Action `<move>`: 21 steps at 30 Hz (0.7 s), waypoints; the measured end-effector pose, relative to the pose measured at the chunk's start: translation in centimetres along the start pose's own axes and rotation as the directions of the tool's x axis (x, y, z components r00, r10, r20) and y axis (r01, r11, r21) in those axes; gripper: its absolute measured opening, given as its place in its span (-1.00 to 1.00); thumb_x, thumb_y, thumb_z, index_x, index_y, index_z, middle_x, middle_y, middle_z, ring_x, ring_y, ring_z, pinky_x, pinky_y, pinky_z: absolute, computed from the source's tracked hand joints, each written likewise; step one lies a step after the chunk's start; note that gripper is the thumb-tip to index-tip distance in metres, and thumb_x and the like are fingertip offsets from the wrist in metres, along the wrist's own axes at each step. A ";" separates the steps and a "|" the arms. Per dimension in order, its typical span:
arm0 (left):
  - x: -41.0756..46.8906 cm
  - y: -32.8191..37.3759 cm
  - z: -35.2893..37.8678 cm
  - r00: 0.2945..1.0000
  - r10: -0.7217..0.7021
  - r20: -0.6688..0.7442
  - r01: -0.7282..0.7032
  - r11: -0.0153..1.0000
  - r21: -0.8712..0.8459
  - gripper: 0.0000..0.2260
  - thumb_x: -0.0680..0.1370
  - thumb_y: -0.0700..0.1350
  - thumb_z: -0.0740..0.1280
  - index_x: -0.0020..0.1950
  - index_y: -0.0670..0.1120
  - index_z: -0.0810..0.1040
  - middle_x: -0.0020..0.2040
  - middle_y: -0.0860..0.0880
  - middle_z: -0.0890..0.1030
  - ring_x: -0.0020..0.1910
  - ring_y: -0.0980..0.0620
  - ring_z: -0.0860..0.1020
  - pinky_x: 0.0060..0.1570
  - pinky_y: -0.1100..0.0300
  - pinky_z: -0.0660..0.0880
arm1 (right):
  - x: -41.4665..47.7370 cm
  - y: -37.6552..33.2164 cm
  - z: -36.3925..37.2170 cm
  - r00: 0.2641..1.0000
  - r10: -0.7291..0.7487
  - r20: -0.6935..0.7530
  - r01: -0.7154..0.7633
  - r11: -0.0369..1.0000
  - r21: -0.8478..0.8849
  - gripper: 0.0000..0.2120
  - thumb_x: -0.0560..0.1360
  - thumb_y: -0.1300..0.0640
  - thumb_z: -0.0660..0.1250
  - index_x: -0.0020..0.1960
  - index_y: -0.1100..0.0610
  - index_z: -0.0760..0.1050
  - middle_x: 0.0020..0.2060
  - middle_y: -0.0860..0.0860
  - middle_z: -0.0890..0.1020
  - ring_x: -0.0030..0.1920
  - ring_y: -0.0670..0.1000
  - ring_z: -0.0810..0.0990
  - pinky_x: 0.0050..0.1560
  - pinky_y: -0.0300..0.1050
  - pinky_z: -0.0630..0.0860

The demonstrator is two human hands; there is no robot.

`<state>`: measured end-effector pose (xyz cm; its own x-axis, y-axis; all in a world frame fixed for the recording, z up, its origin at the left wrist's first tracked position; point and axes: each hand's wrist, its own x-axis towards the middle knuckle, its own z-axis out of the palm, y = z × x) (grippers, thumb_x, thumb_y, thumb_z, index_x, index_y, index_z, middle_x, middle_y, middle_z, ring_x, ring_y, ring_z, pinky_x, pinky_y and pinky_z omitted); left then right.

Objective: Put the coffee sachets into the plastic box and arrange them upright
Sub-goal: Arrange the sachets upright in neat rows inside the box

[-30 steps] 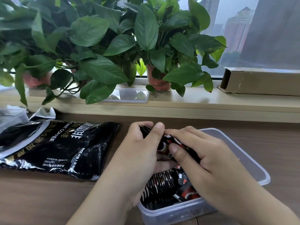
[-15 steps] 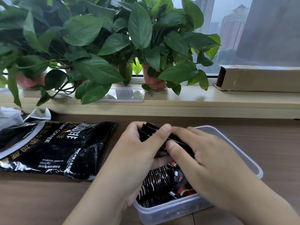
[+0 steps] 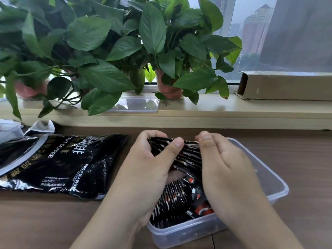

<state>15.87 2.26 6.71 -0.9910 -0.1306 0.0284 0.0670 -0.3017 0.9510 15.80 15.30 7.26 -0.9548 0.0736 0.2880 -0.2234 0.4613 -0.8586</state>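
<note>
Window light falls across a sill [image 3: 233, 112] of leafy pot plants [image 3: 107, 42] in the upper half of the frame, with a cardboard carton [image 3: 287, 87] at the upper right and a clear lid [image 3: 140, 105] under the leaves. Below it, on the brown worktop [image 3: 36, 221], an opened black coffee bag [image 3: 59, 159] lies at the left.

Half a second ago the right hand lay over the top of the bundle, fingers draped along its length. Now the right hand [image 3: 224, 169] has slid off to the bundle's right end, and its fingers stand nearly straight and close together, flat against the sachet ends (its thumb I cannot make out). The bundle of coffee sachets [image 3: 188, 155] has fanned out a little, so its separate edges show. I read this as squaring the stack, knocking the ends level before it goes down on edge.

The left hand [image 3: 149, 169] grips the bundle's left end, thumb curled over the near face and fingers wrapped behind.

The bundle hangs at frame centre, above the middle of the plastic box [image 3: 280, 184] and not yet set in it. Beneath it, at the box's near end, packed sachets [image 3: 172, 198] already stand in a row, with a few red-marked ones loose beside them; the far end looks unfilled, so the task seems well short of done.
</note>
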 end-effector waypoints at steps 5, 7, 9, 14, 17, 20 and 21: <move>0.0 0.0 0.3 0.995 0.015 -0.096 -0.012 0.999 0.038 -0.77 0.50 -0.02 0.46 0.08 -0.03 0.52 -0.17 -0.15 0.71 -0.29 -0.03 0.67 -0.26 0.09 0.61 | -0.6 0.0 1.1 0.990 -0.022 0.137 0.019 1.000 0.022 -0.52 0.44 -0.33 0.12 0.30 -0.18 0.36 0.18 -0.27 0.43 0.15 -0.30 0.44 0.05 -0.50 0.37; 0.0 0.2 0.4 0.992 0.003 -0.122 -0.002 1.000 0.009 -0.76 0.52 0.01 0.43 0.08 -0.08 0.52 -0.15 -0.17 0.70 -0.26 -0.04 0.68 -0.28 0.09 0.63 | -0.5 0.3 1.3 0.989 -0.081 0.123 0.082 0.997 -0.006 -0.61 0.44 -0.29 0.19 0.20 -0.18 0.40 0.12 -0.28 0.43 0.13 -0.35 0.42 0.04 -0.61 0.31; 0.0 0.4 0.5 0.993 -0.017 -0.115 0.013 0.999 -0.034 -0.76 0.57 0.03 0.37 0.07 -0.12 0.53 -0.11 -0.19 0.72 -0.20 -0.06 0.73 -0.29 0.09 0.65 | -0.2 0.6 1.5 0.985 -0.146 0.088 0.149 0.989 -0.021 -0.71 0.45 -0.26 0.22 0.11 -0.18 0.46 0.04 -0.27 0.50 0.08 -0.34 0.46 0.02 -0.60 0.31; -0.2 0.8 0.4 0.995 -0.063 -0.075 0.054 0.992 -0.116 -0.77 0.62 -0.01 0.32 0.00 -0.19 0.52 -0.23 -0.17 0.72 -0.27 -0.07 0.72 -0.34 0.08 0.64 | 0.0 1.4 2.1 0.928 -0.360 -0.097 0.346 0.928 -0.141 -0.68 0.54 -0.24 0.24 0.02 -0.08 0.67 -0.14 -0.17 0.62 -0.09 -0.19 0.58 -0.06 -0.37 0.44; -0.3 0.9 0.4 0.997 -0.069 -0.045 0.063 0.991 -0.117 -0.78 0.60 -0.06 0.36 -0.01 -0.23 0.56 -0.21 -0.19 0.72 -0.28 -0.06 0.72 -0.36 0.12 0.64 | 0.0 1.6 2.0 0.901 -0.384 -0.204 0.360 0.922 -0.146 -0.69 0.55 -0.20 0.24 -0.06 -0.06 0.68 -0.22 -0.15 0.62 -0.18 -0.14 0.59 -0.17 -0.25 0.46; -0.4 0.7 0.4 0.999 -0.053 -0.011 0.052 0.994 -0.092 -0.73 0.55 -0.13 0.40 0.04 -0.37 0.59 -0.23 -0.18 0.71 -0.29 -0.02 0.72 -0.33 0.15 0.64 | 0.2 1.4 1.7 0.886 -0.374 -0.274 0.360 0.927 -0.103 -0.72 0.56 -0.14 0.26 -0.12 -0.03 0.67 -0.25 -0.14 0.60 -0.21 -0.13 0.58 -0.21 -0.29 0.45; -0.4 0.7 0.4 0.999 -0.052 -0.013 0.051 0.995 -0.084 -0.72 0.54 -0.16 0.40 0.04 -0.40 0.58 -0.23 -0.19 0.71 -0.29 -0.02 0.72 -0.31 0.12 0.65 | 0.2 1.2 1.7 0.887 -0.362 -0.288 0.353 0.932 -0.086 -0.74 0.55 -0.13 0.27 -0.13 -0.03 0.65 -0.26 -0.14 0.60 -0.21 -0.12 0.58 -0.22 -0.31 0.45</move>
<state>16.23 2.43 7.51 -0.9916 -0.1272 -0.0253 0.0261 -0.3865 0.9219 14.99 14.41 5.55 -0.7091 0.1524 0.6884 -0.5280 0.5322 -0.6617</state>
